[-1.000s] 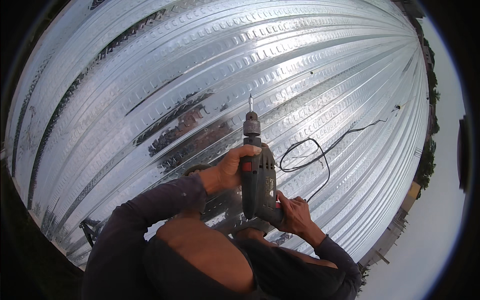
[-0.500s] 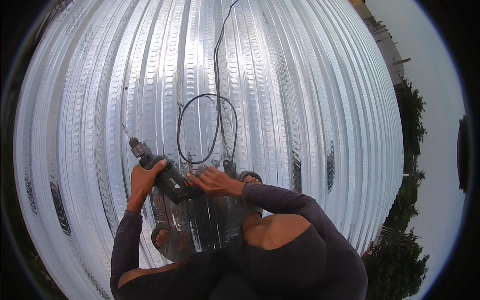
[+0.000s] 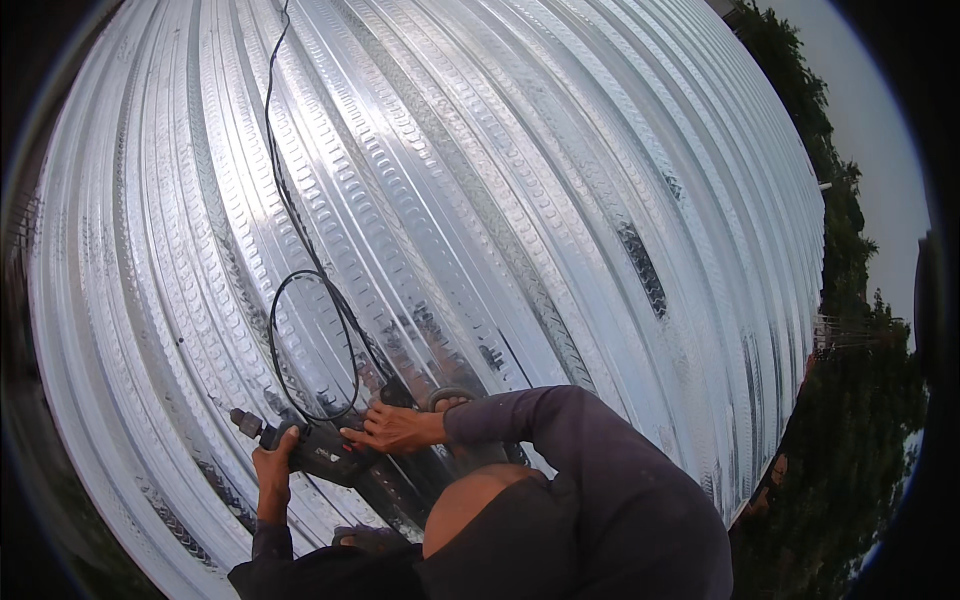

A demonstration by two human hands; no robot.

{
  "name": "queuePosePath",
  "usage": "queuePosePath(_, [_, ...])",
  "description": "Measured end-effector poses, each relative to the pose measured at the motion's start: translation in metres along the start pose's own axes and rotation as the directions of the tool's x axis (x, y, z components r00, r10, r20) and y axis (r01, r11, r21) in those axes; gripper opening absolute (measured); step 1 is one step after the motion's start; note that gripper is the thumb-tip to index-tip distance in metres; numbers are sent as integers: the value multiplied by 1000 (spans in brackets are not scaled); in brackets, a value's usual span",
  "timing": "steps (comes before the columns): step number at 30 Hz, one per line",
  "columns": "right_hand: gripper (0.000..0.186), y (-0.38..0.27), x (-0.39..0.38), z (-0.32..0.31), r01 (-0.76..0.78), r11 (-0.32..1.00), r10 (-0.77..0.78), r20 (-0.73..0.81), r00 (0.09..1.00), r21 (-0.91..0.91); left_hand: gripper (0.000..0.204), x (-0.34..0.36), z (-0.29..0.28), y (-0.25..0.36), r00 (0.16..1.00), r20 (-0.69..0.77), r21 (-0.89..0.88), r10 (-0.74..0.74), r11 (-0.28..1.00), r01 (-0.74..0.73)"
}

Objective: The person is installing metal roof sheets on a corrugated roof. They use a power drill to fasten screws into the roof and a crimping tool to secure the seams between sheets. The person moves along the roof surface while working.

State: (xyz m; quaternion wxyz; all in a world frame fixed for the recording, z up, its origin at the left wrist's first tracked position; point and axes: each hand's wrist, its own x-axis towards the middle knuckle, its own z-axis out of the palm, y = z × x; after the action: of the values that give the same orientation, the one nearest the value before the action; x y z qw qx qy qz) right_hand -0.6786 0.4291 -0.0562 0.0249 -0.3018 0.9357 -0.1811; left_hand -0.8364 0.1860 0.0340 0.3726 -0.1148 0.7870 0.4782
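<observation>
Low at 7 o'clock, dark power drill (image 3: 325, 460) held two-handed, chuck (image 3: 245, 423) pointing to its 10 o'clock. Left hand (image 3: 273, 466) wrapped round the front body, just behind chuck. Right hand (image 3: 398, 428) closed about the rear handle, fingers near red parts. Sandalled foot (image 3: 450, 402) just beside right hand, at its 2 o'clock. Black cord (image 3: 320, 272) looped at drill's 12, then running off toward 11. Ribbed, shiny metal sheeting (image 3: 500, 200) underneath, spreading outward. Farther, trees (image 3: 850, 490) at 4; grey sky (image 3: 885, 220) between 2 and 3.

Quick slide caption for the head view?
Left hand and right hand on a drill, its cord looped over ribbed metal.
</observation>
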Motion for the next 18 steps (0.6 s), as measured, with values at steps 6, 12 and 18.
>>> queuePosePath(6, [85, -3, -7, -14, -96, 993, 101, -77, 992, 67, 49, 1, 6, 27, 984, 125, -35, -126, 991, 131])
queuePosePath(12, [79, -1, -73, -74, -266, 883, 382, -264, 885, 386, 85, 9, -15, 18, 936, 239, 135, -258, 963, 231])
queuePosePath(18, [56, -5, -218, -88, -735, 440, 830, -547, 113, 516, 79, 31, -9, 19, 910, 130, 289, -394, 893, 345])
